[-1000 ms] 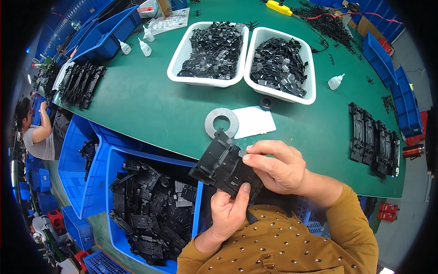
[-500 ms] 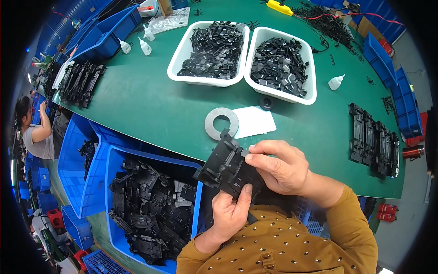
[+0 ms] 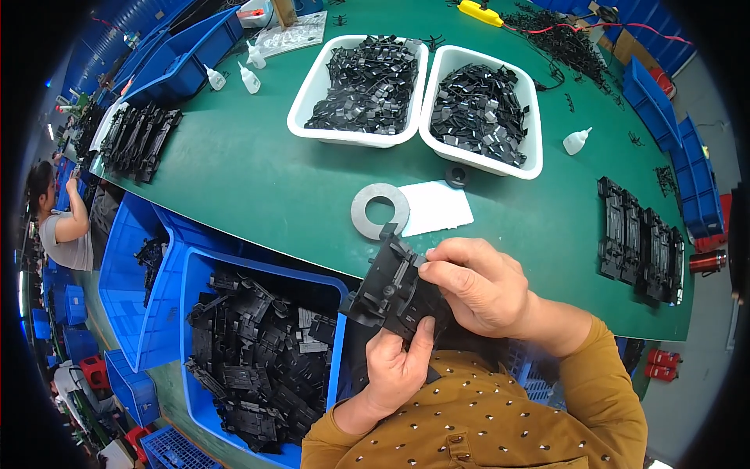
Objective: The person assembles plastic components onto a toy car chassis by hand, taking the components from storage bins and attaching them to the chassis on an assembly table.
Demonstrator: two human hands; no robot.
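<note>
My left hand (image 3: 397,369) grips the lower edge of a black moulded plastic part (image 3: 391,285), thumb on its face, holding it tilted in front of my body. The thumb and index finger of my right hand (image 3: 483,291) pinch a small dark grey piece (image 3: 419,259) against the part's upper right edge. The fingers hide most of that small piece. Just beyond the part, a grey ring (image 3: 361,213) lies on the green table (image 3: 250,176), overlapping a white sheet (image 3: 445,209).
Two white tubs (image 3: 355,139) (image 3: 478,160) hold small black clips. A blue crate (image 3: 187,328) of black plastic parts stands at left. More parts (image 3: 641,242) line the table's right side. Small white bottles (image 3: 576,141) stand about. A co-worker (image 3: 66,223) sits far left.
The black plastic part has shifted slightly right and turned a little in my hands. Both hands keep their hold in nearly the same place.
</note>
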